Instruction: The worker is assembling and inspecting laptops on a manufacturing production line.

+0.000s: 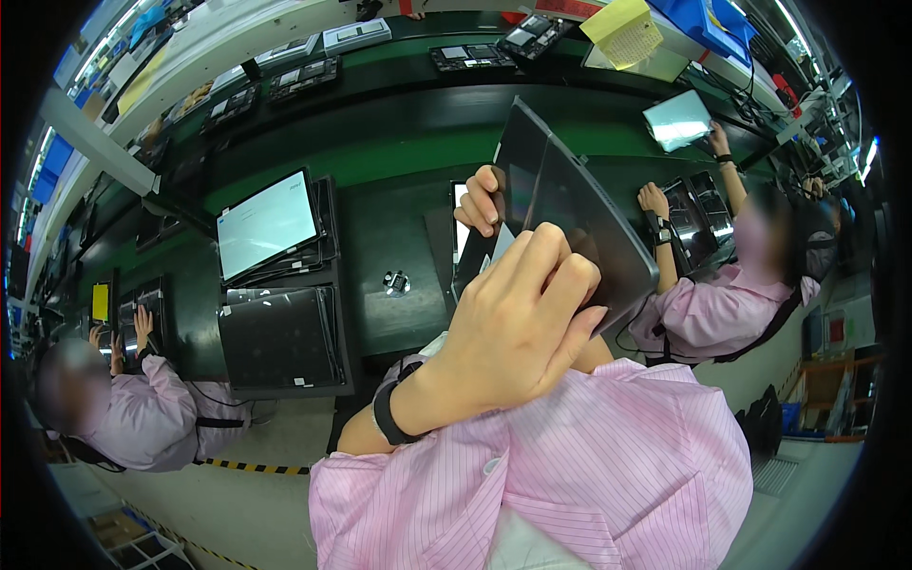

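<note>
A dark, glossy tablet-sized panel (594, 223) is held up at a slant above the bench's front edge. My right hand (480, 201) reaches behind it, with its fingers bent at the panel's left side. In front of the panel is my left hand (522, 318), a black band on its wrist. Its fingers are closed against the panel's lower left, and their tips are hidden. A pale sliver (502, 245) shows beside those fingers; I cannot make out what it is. Behind the hands, part of a white-edged flat piece (460, 223) lies on the bench.
At left stand a stack topped by a lit-looking tablet (271, 228) and a stack of dark panels (275, 337). Small shiny parts (396, 283) lie on the green mat. Opened devices (470, 57) line the back shelf. Co-workers sit left (157, 408) and right (712, 294).
</note>
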The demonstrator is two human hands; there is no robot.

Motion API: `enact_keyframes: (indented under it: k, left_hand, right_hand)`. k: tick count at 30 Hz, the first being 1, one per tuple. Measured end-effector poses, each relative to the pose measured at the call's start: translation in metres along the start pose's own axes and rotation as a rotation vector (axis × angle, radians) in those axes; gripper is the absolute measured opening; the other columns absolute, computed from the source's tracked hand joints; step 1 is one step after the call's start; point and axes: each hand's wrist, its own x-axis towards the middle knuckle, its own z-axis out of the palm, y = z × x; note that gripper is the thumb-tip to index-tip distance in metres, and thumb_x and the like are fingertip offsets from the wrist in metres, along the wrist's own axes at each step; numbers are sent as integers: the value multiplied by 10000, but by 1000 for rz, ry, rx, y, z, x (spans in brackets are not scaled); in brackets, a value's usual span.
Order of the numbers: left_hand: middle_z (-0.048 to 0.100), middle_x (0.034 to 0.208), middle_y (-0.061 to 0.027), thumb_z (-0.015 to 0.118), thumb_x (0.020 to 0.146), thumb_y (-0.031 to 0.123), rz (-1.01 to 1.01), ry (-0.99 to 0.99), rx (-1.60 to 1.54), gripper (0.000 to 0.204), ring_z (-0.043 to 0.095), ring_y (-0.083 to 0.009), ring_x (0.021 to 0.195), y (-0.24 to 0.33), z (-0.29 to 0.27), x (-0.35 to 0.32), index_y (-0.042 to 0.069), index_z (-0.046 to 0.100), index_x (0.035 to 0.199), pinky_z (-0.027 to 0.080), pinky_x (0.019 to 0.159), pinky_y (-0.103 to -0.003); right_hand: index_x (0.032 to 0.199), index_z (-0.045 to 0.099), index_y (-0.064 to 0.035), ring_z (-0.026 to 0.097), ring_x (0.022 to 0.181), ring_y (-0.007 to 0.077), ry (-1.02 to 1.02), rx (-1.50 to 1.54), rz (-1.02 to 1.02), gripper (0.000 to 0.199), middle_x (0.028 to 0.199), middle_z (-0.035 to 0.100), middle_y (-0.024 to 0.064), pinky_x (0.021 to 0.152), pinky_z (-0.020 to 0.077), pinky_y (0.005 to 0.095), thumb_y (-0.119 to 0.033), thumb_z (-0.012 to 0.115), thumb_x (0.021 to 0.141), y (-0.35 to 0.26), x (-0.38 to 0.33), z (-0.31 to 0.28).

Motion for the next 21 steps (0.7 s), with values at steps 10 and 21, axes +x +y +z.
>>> enact_keyframes:
  k: [10,21]
  left_hand:
    - [502,791,-134,592,645,-22,63,2,203,197,518,-256,649,15,-5,-5,-12,513,825,438,546,-332]
    - [491,835,-144,600,682,-37,110,43,122,201,515,-263,644,9,-7,-18,-17,507,859,439,551,-326]
  right_hand:
    - [984,471,-64,528,647,119,-193,17,7,373,745,542,32,612,373,190,-325,671,808,-5,9,-25]
    - [998,480,-62,561,634,156,-281,97,-6,402,721,555,41,609,387,213,-313,704,780,8,11,-34]
